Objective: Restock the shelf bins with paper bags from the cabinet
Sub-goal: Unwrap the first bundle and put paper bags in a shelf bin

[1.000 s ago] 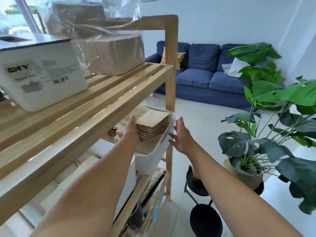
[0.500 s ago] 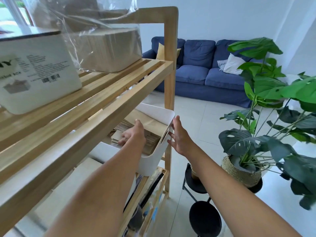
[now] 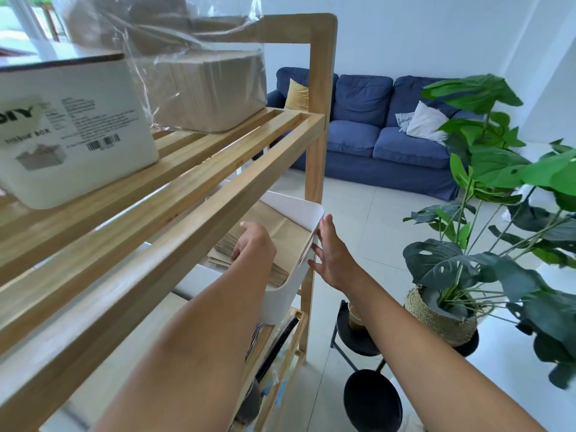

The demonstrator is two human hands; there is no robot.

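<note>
Left hand reaches inside the white bin on the wooden shelf, grip curled on the stack of paper bags beneath it. Right hand just beside, grip open, fingers spread flat against the bin's outer wall.

Tight gap over the bin, open floor to the right

The upper shelf rail hangs low over the white bin, whose mouth is filled by bags and the left hand. The post blocks its far corner. Beyond, bare floor lies open before the plant and stools.
</note>
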